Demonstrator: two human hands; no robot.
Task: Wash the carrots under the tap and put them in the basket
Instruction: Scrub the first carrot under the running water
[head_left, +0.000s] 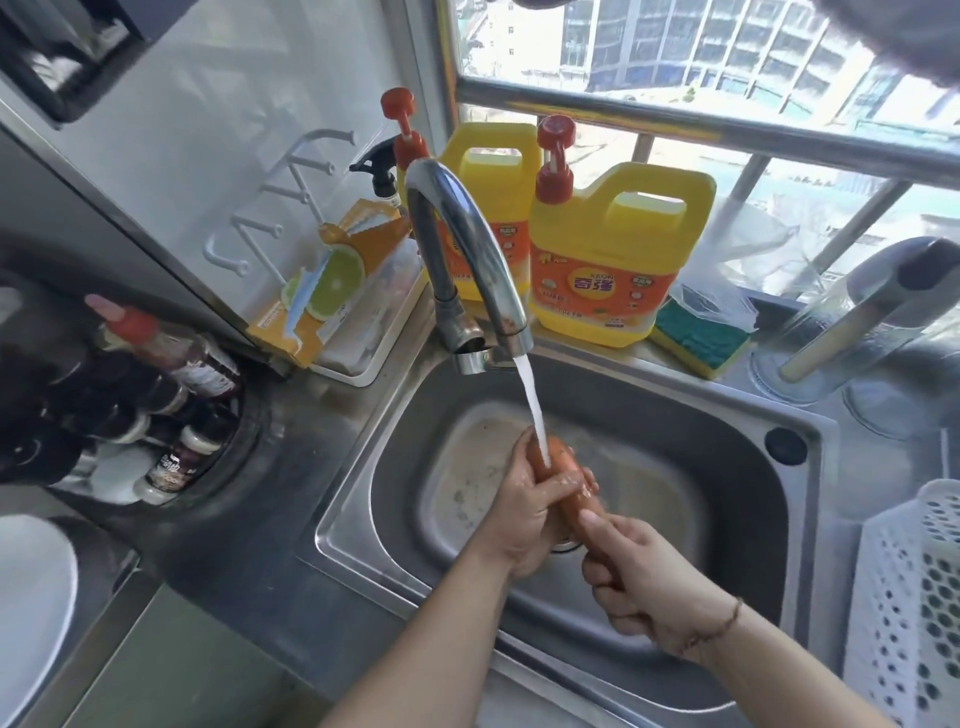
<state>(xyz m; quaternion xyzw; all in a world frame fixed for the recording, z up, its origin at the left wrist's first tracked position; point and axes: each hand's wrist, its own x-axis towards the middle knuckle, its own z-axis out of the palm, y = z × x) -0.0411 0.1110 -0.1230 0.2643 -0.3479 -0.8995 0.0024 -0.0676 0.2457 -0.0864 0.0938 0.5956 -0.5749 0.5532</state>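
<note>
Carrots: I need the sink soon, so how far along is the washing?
Done: nothing I can confirm; the visible part of the white basket shows no carrots. In hand: one carrot sits under the running tap, with the left hand wrapped around its upper part and the right hand gripping its lower end over the sink. Left: finish rinsing and put it in the basket. No other carrots are visible.

Carrot orange (wet), tilted under tap stream.
</note>
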